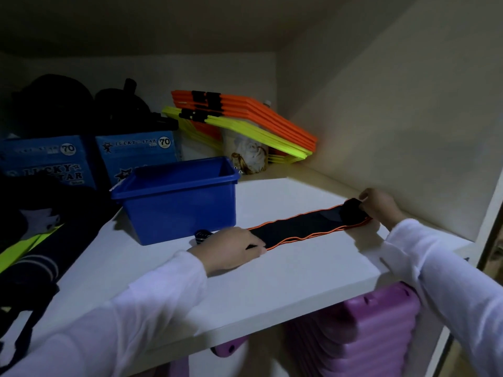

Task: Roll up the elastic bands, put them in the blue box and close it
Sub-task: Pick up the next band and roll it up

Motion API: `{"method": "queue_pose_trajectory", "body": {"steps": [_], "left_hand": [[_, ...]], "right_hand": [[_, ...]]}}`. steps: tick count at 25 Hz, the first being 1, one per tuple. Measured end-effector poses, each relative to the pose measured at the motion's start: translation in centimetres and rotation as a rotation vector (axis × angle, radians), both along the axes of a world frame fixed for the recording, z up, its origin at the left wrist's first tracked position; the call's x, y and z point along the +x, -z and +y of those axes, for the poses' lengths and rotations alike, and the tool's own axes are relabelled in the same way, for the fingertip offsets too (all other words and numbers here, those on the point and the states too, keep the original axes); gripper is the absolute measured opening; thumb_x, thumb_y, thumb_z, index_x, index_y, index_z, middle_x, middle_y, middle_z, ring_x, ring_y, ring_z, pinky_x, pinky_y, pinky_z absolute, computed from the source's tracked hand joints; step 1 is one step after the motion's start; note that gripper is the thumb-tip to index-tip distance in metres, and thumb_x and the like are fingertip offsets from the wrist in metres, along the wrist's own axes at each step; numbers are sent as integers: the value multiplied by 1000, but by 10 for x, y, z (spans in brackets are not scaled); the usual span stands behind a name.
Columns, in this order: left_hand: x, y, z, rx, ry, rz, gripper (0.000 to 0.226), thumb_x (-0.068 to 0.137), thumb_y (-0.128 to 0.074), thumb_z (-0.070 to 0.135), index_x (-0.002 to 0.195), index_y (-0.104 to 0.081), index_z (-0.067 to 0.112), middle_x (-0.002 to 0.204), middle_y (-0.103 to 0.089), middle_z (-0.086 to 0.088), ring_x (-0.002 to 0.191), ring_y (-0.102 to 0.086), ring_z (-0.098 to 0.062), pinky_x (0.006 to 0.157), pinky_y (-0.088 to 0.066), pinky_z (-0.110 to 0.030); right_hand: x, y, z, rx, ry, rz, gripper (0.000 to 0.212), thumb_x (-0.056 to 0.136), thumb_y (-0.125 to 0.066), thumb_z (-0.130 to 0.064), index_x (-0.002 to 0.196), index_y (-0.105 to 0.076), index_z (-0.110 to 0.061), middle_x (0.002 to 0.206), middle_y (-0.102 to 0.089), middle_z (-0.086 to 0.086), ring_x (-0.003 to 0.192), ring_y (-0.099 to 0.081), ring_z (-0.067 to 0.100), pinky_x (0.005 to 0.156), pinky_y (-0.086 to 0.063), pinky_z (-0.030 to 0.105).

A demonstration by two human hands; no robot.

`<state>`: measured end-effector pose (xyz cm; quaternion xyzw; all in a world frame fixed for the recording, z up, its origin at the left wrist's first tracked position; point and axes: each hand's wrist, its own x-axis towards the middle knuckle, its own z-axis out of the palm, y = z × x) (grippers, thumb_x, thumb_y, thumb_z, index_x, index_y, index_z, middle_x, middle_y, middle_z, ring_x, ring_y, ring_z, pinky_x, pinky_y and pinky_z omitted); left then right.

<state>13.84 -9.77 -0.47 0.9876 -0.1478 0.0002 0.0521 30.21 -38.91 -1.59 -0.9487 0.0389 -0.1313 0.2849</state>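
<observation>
A black elastic band (296, 227) with orange edges lies stretched flat across the white shelf (285, 273). My left hand (231, 248) presses its near-left end down with flat fingers. My right hand (377, 204) grips the far-right end, where a small part of the band is rolled into a dark bundle (352, 210). The blue box (177, 197) stands open just behind the band's left end, with no lid on it. A small dark rolled item (202, 236) lies in front of the box by my left hand.
Two blue "Lucky Star" cartons (136, 156) and dark bags stand behind the box. Orange and yellow flat frames (245, 121) lean in the back corner over a white bag (250, 156). Dark clothing lies at left. The wall is close at right. Purple items sit below the shelf.
</observation>
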Motion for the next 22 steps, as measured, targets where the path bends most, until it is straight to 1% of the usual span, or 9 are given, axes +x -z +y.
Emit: {"method": "queue_pose_trajectory", "body": {"steps": [2,4,8,11,14,16,18,20,22], "left_hand": [[9,0,-13,67,55,38,47,95,-32,48,136,-45,29,143,-48,4,136,-38,-16,118,-16,-36],[23,1,-27,161,101,46,53,94,-28,53,142,-34,31,152,-35,3,142,-27,-11,119,0,-37],[52,4,-45,310,108,24,60,94,-22,56,144,-32,24,157,-24,-3,147,-11,-17,117,8,-45],[73,6,-47,369,83,-58,65,92,-20,58,134,-48,16,149,-36,-8,143,-22,-22,118,2,-47],[86,3,-47,342,5,-91,70,91,-20,60,126,-56,11,137,-47,-12,132,-37,-27,117,-11,-46],[85,2,-53,157,19,-46,61,93,-25,56,126,-56,15,131,-51,-15,124,-44,-29,112,-25,-43],[78,4,-59,-81,68,51,52,93,-31,53,124,-58,20,124,-54,-13,119,-49,-29,106,-34,-39],[72,4,-58,-154,95,78,48,93,-38,50,123,-59,19,125,-56,-10,120,-50,-26,104,-37,-33],[65,3,-51,-153,94,65,47,92,-46,42,130,-53,15,135,-52,-7,127,-47,-21,103,-34,-27]], "right_hand": [[-6,0,-24,34,37,-27,34,88,-48,-1,121,-57,0,128,-56,26,119,-51,40,98,-40,37],[-12,2,-47,16,58,-31,33,88,-47,-1,118,-61,-4,125,-59,23,116,-54,39,95,-42,36],[-32,-1,-76,-94,116,38,31,89,-49,-6,115,-65,-7,124,-62,19,113,-57,38,93,-44,36],[-49,-7,-78,-205,134,182,31,89,-48,-14,113,-65,-9,123,-64,14,110,-60,35,89,-47,34],[-80,-16,-53,-349,133,245,31,87,-47,-11,112,-63,-3,119,-64,18,108,-61,34,81,-47,31],[-103,-17,-27,-417,87,208,29,89,-46,-8,111,-63,1,118,-65,20,109,-62,33,79,-48,31],[-124,-14,1,-403,15,193,27,89,-48,-13,108,-62,2,115,-65,22,107,-62,34,71,-43,30],[-146,-13,32,-368,-68,175,31,91,-49,-22,111,-60,0,118,-62,21,110,-59,33,71,-38,29],[-167,-13,59,-382,-122,130,36,93,-47,-31,115,-58,-5,120,-59,16,114,-55,31,78,-42,30]]}}
